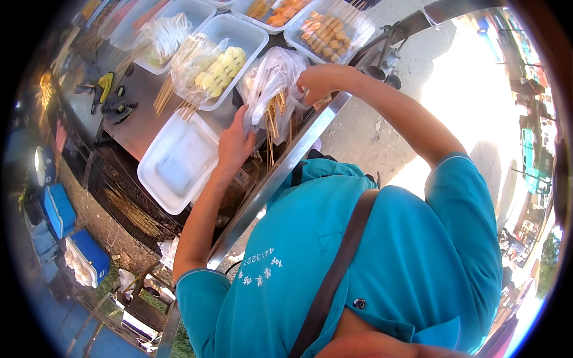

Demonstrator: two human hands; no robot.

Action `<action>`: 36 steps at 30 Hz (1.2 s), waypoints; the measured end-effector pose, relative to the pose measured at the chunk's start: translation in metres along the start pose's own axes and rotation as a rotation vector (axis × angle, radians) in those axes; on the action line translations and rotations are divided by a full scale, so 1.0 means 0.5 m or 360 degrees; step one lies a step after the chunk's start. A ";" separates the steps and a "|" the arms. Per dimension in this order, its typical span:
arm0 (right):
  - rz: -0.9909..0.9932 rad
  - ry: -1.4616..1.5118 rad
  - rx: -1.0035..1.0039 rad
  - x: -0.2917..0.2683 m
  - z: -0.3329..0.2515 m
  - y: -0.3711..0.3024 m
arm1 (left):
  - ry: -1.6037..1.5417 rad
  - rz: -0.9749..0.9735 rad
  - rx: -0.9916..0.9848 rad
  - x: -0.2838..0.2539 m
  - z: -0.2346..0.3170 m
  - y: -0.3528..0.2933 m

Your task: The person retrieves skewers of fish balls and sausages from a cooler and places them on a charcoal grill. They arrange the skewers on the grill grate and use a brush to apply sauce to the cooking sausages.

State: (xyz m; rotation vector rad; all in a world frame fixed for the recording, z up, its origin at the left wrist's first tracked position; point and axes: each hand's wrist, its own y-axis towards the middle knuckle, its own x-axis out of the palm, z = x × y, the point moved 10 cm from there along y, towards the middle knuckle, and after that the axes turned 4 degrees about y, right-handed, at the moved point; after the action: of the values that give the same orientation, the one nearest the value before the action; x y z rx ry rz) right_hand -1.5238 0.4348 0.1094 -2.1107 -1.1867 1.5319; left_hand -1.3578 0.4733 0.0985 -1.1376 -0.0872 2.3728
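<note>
A clear plastic bag (285, 67) lies on the cart between my hands, with several thin wooden skewers (273, 122) poking out toward me. My right hand (322, 82) is closed at the bag's right side, its curled fingers gripping the plastic. On the other side, my left hand (234, 143) rests with fingers stretched up against the bag's left edge and the thumb apart. What the bag holds is blurred by the plastic. Left of my left hand sits a white tray (173, 170).
Beyond the bag stand a tub of yellow skewered food (223, 67), a tub of brown cubes on sticks (325, 33) and a tub of white strips (167, 36). The cart's metal edge (298, 143) runs before me. Yellow-handled scissors (102, 90) lie at the left. Blue boxes (86, 253) stand lower left.
</note>
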 end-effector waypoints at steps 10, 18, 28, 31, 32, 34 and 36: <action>0.0051 0.0205 0.0068 0.036 0.010 0.055 | -0.1497 -0.0056 0.0125 0.013 -0.011 0.047; 0.0158 0.0667 -0.0225 0.016 0.002 0.027 | -0.0406 0.0309 0.0477 -0.006 0.045 0.028; -0.0320 0.0560 -0.0238 0.078 -0.078 0.026 | -0.1674 0.0048 0.0034 0.020 -0.021 0.089; -0.0248 -0.0002 -0.0252 0.106 -0.092 0.054 | -0.1874 0.0021 0.0094 -0.006 0.008 0.102; -0.0211 -0.0256 -0.0271 0.109 -0.096 0.059 | -0.1931 -0.0010 0.0111 -0.012 0.011 0.106; -0.0027 -0.0247 -0.0215 0.080 -0.093 0.065 | -0.1607 0.0057 0.0108 -0.032 0.015 0.099; 0.0111 -0.0117 -0.0215 0.040 -0.086 0.055 | -0.1288 0.0166 0.0131 -0.047 0.032 0.071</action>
State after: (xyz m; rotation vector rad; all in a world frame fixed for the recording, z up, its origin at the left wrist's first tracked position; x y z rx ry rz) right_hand -1.4711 0.4424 0.0959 -2.2204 -1.2886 1.6143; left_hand -1.3720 0.4340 0.1162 -0.0895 -0.2031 2.7487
